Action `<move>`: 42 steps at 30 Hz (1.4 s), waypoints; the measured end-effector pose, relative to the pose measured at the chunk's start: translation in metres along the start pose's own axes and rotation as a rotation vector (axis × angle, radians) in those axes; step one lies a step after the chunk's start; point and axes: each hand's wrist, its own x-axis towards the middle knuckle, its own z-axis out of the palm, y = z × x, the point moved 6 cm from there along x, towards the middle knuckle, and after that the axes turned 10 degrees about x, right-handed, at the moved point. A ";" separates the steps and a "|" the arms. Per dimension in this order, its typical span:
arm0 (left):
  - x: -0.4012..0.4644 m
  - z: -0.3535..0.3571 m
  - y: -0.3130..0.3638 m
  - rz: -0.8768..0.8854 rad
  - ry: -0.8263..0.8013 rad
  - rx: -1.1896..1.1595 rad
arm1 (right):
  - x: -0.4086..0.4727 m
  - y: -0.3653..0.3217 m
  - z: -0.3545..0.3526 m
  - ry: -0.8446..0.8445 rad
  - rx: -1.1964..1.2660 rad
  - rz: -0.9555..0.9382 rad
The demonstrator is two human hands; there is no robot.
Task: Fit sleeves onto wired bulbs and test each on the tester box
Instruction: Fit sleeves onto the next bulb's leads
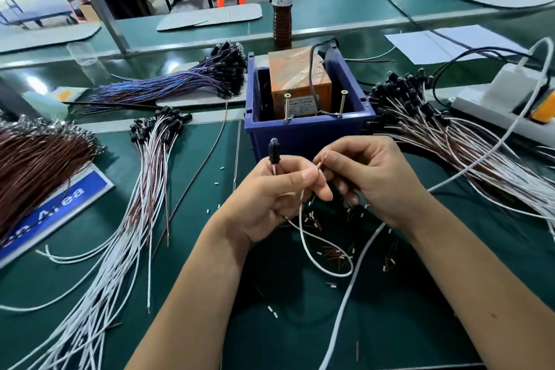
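Sleeved bulb kept upright, pinched in left hand; lead ends pinched by right hand, likely readied for tester box screws.

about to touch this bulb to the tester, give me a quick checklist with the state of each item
1. Sleeve seated on the bulb: ok, black sleeve sits below the glass tip.
2. Left hand holds the bulb upright: ok.
3. Right hand pinches the wire ends: ok.
4. Wire ends bare: cannot tell.
5. Both screws on the tester free: ok, nothing touches them.
6. Tester powered: cannot tell.
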 end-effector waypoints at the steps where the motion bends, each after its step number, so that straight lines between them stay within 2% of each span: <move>1: 0.000 0.000 0.001 0.017 0.000 -0.005 | 0.000 -0.001 -0.001 0.021 0.000 -0.024; 7: -0.004 -0.002 0.009 0.153 -0.033 -0.055 | -0.003 -0.012 -0.015 0.197 -0.025 -0.154; 9: -0.003 -0.008 0.011 0.196 0.083 -0.049 | -0.003 -0.007 -0.009 0.151 -0.076 -0.091; 11: -0.001 -0.012 0.013 0.252 0.209 0.010 | -0.003 0.003 0.006 0.037 -0.044 0.010; 16: -0.003 -0.008 0.016 0.317 0.303 -0.004 | -0.007 0.008 0.024 -0.167 0.224 0.157; 18: -0.002 -0.009 0.016 0.312 0.347 0.017 | -0.007 0.007 0.025 -0.193 0.185 0.135; 24: -0.003 -0.004 0.025 0.414 0.277 -0.041 | -0.003 0.002 0.015 -0.069 0.136 0.043; 27: -0.005 -0.012 0.029 0.421 0.337 0.088 | -0.002 -0.007 0.000 -0.023 0.113 -0.036; 30: -0.007 -0.016 0.028 0.428 0.369 0.115 | -0.004 -0.015 -0.003 -0.038 0.089 -0.134; 36: -0.011 -0.031 0.028 0.437 0.638 0.112 | -0.003 -0.023 -0.005 0.037 0.102 -0.244; 39: -0.015 -0.036 0.028 0.448 0.773 0.115 | -0.004 -0.025 -0.012 0.175 0.116 -0.290; 42: -0.018 -0.039 0.027 0.444 0.881 0.154 | -0.006 -0.026 -0.024 0.387 0.033 -0.340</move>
